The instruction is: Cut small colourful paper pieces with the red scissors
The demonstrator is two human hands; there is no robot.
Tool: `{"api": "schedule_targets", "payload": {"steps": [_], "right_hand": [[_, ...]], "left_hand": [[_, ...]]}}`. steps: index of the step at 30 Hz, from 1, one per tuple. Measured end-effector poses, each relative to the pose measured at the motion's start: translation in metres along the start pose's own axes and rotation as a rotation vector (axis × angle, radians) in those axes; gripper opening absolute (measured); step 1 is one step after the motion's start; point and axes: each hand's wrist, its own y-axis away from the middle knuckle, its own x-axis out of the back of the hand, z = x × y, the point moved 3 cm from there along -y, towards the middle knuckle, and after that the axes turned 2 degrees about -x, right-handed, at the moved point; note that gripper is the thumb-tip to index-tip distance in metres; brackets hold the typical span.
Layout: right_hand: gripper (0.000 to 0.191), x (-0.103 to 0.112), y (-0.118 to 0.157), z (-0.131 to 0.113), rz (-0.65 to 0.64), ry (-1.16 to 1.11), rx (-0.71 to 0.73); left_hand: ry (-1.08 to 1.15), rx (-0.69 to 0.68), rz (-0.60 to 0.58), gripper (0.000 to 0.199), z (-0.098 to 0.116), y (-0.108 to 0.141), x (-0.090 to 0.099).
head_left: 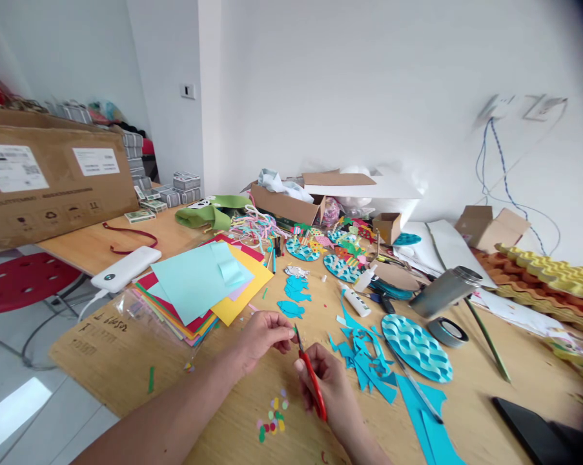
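My right hand [326, 380] is wrapped round a pair of scissors [312, 381] with red handles, its blades pointing up and away over the table. At the blade tips, the thumb and fingers of my left hand [266, 336] are pinched together; whatever they hold is too small to make out. Below the hands lie several small coloured paper dots [273, 416] in a loose pile. Just beyond my left hand is a blue paper fish [291, 309], with more blue fish cutouts [297, 289] behind it. Blue paper scraps [366, 358] lie right of the scissors.
Coloured paper sheets [194, 278] and a white power bank [126, 268] lie to the left. To the right are a wavy blue oval [417, 347], a glue bottle [356, 301], a roll of tape [447, 331], a tilted metal flask [446, 292] and a dark phone [528, 429].
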Motion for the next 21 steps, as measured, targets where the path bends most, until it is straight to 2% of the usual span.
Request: {"api": "schedule_targets", "payload": {"steps": [21], "right_hand": [[0.038,-0.0007,0.0013,-0.0011,-0.01,0.001,-0.002]], "left_hand": [[0.005,0.016,-0.017,0.012,0.0028,0.0016,-0.0017]]}}
